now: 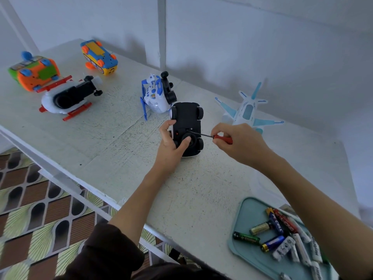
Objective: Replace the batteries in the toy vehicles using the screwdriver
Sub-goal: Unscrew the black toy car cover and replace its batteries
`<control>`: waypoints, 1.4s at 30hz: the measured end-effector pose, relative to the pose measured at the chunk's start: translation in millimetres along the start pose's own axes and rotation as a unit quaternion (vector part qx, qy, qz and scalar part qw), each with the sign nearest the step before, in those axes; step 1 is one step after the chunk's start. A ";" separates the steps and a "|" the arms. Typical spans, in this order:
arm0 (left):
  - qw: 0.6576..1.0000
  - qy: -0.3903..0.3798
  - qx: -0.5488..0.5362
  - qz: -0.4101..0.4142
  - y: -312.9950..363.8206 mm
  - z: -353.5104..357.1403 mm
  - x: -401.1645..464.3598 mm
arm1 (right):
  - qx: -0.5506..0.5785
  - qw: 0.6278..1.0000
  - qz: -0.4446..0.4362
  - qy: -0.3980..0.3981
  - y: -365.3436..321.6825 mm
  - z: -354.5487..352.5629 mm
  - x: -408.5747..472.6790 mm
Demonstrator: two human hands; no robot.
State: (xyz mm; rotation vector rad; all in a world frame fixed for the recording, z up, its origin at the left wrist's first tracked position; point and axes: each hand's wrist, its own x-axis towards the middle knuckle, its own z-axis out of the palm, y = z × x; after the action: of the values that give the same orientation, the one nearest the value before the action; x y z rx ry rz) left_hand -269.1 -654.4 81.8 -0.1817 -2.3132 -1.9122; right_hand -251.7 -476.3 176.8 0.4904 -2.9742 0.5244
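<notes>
Across the worktop [125,142] your toys lie spread out, most of them belly-up: an orange-and-green one [34,72] and a yellow-and-blue one [100,57] at the far left, a red-skid helicopter [69,97] beside them, a blue-and-white one [156,94] mid-table, and a pale blue plane [249,110] to the right. At your near right a teal tray [247,217] holds loose batteries [280,237].

Between your hands the black car [186,128] lies upside down on the worktop. Your left hand [171,144] grips its near end, thumb pressed on the underside. Your right hand [238,144] pinches the red-handled screwdriver [214,136], whose tip meets the underside near the middle, seemingly at a screw, though the head is too small to make out.

You look to be at the cover screw; whether loosening or tightening cannot be told. Next, keep the tip seated square, hold the car steady against the twist, and mind the tiny screw does not roll away.
</notes>
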 end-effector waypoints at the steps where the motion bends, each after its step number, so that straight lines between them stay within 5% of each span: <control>1: 1.000 0.001 0.002 -0.002 0.1 0.2 0.1 | -0.014 1.000 0.002 -0.004 -0.5 3.7 -1.9; 42: 0.965 -0.021 -0.239 -0.104 21.6 -18.8 16.1 | 0.083 0.996 -0.028 0.028 4.5 43.8 -7.3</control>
State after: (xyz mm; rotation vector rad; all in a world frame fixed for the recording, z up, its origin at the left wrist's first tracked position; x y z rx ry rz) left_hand -280.6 -668.7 109.1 -0.0253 -1.9121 -2.5707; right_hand -247.3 -485.3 133.4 0.5608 -2.8684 0.7690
